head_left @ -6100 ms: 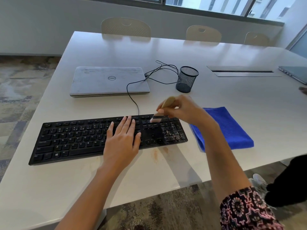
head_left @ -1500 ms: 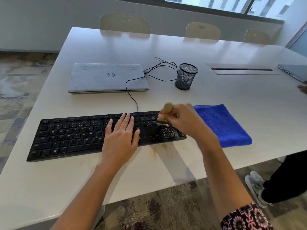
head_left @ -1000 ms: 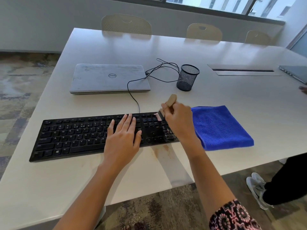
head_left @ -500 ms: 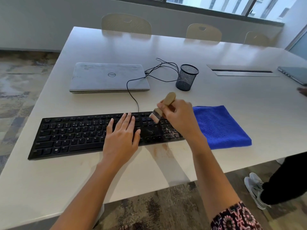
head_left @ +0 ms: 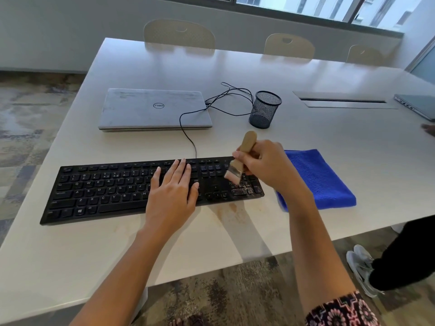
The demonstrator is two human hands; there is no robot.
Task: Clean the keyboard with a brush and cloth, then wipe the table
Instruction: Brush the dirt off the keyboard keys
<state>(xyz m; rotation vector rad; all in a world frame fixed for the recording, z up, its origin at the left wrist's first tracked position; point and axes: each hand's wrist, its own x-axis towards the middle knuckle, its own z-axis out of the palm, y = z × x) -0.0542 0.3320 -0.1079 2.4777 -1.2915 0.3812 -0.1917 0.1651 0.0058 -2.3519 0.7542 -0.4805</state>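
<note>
Right grip (head_left: 268, 163) clasps brush (head_left: 234, 171) at keyboard's (head_left: 70, 208) right edge, beside cloth (head_left: 322, 180); left grip (head_left: 173, 194) rests flat on keys (head_left: 113, 182).

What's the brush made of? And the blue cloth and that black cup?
The brush: probably wood, its handle pale tan and matte, with a shiny metal-looking band. The blue cloth: likely soft microfibre or terry, fuzzy and matte. The black cup: seemingly metal wire mesh; you can see through it.

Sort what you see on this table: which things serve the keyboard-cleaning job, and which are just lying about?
For the job: keyboard, brush, blue cloth, table, right hand gripping the brush, left hand flat on the keyboard.
Lying about: closed laptop, mesh cup, second laptop.
</note>
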